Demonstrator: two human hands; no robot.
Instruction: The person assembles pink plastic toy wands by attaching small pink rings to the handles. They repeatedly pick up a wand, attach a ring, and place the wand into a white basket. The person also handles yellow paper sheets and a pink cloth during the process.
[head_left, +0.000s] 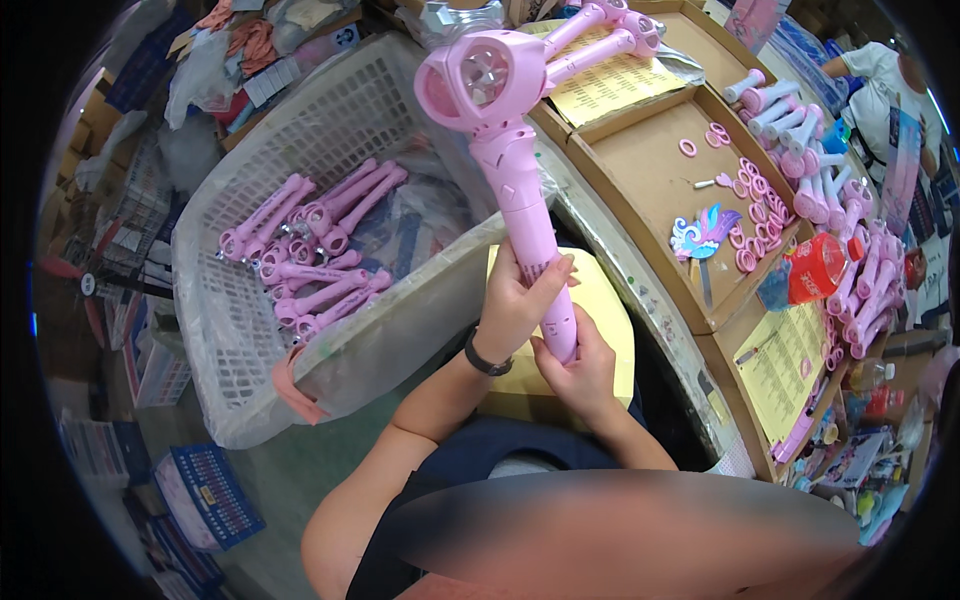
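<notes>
A pink toy wand [527,215] with a clear domed head stands tilted in front of me, its head up and to the left. My left hand [522,305] is wrapped round the middle of its handle, thumb across the front. Lower down, my right hand [583,368] grips the handle's bottom end. A dark band circles my left wrist. Behind both hands is a pale yellow surface [612,330]. To the left, a white plastic basket [225,330] lined with clear film holds several pink wand handles [335,290], lying in a loose heap.
On the right, a cardboard tray [625,160] holds pink rings [760,205] and a blue-purple winged ornament [703,235]. Beyond it lie piled pink and white handles [865,290] and a red-labelled bottle [815,268]. Yellow printed sheets [790,370] lie nearby. Another person [880,95] is at far right.
</notes>
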